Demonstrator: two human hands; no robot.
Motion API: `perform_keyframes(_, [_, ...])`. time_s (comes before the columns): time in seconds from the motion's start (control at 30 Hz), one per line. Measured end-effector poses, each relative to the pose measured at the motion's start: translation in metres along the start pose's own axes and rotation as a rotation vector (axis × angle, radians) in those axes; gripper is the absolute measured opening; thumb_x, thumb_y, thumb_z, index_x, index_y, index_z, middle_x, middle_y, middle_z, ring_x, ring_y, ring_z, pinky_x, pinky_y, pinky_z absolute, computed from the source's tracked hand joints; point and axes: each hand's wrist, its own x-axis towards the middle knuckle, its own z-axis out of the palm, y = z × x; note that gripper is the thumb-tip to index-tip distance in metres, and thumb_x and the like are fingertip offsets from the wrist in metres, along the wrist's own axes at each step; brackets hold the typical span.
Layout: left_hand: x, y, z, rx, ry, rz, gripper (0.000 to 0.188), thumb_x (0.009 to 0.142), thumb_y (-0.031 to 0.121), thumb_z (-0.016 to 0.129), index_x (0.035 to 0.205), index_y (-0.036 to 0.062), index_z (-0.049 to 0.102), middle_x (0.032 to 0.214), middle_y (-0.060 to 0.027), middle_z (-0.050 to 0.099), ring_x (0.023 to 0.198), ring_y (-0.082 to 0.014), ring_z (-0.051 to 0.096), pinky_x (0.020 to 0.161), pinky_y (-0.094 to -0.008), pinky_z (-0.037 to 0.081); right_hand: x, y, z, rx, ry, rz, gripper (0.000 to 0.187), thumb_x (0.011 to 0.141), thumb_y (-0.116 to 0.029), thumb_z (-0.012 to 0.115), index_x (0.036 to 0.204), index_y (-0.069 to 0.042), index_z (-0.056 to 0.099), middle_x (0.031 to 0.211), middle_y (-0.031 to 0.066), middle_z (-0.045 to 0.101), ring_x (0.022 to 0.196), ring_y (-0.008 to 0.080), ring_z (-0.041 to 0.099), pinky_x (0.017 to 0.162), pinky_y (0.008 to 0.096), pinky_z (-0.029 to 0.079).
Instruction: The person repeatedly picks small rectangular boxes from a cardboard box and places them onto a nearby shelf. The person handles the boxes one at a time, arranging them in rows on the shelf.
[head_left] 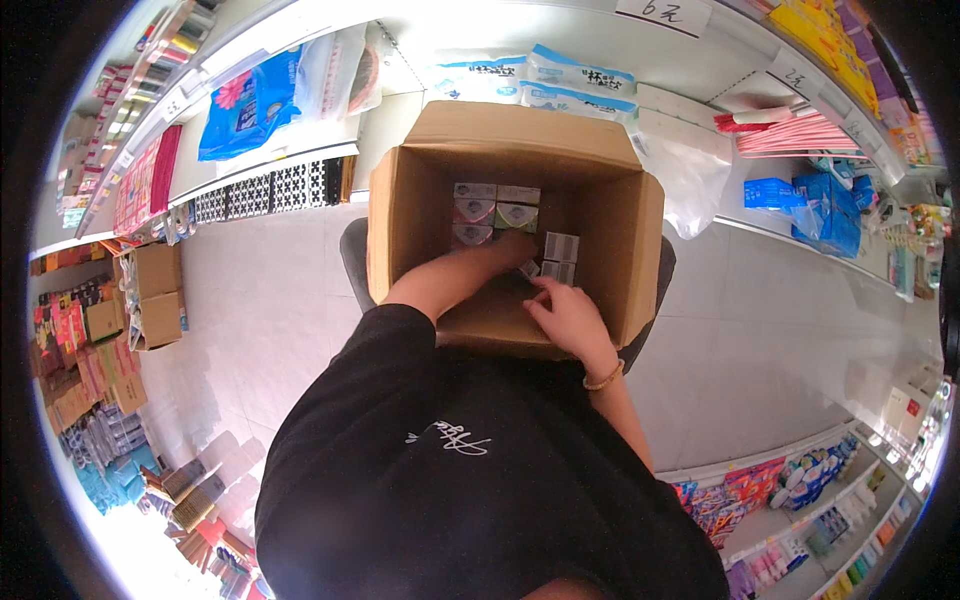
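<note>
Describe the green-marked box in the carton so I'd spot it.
Find the big open cardboard carton, then the boxes nearest its far wall. The green-marked box sits in their right-hand column, just beyond the left hand. Green sets it apart from the pink-marked box on its left.

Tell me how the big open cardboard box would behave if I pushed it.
The cardboard box would probably hold its shape, since its walls stand upright. Its outfolded flaps may flex, being thin sheets joined along one edge. The small cartons inside might slide, as they fill only part of it.
</note>
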Motion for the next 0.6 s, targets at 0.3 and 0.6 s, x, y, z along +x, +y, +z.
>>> perform_keyframes(0.3, [-0.114,0.005,-0.218,-0.064,-0.171,-0.036,0.050,0.073,0.022,0.083,0.119,0.0073,0.071,0.110,-0.0162,0.073,0.103,-0.0352,0.070,0.088,-0.0455,0.056,0.005,-0.006,-0.006,-0.061,0.423,-0.121,0.080,0.078,-0.014,0.078,0.148,-0.001,0.039,0.141,0.0247,0.051,0.130,0.0426,0.049,0.112,0.0440,0.040])
perform_keyframes(0.6, [-0.250,0.023,-0.213,-1.256,0.435,0.000,0.047,0.092,0.016,0.073,0.134,0.0028,0.055,0.110,-0.0111,0.071,0.103,-0.0161,0.065,0.088,-0.0309,0.054,0.000,-0.007,-0.022,0.752,0.100,-0.222,0.059,0.092,-0.013,0.073,0.144,-0.001,0.047,0.124,0.0156,0.063,0.113,0.0221,0.063,0.097,0.0341,0.051])
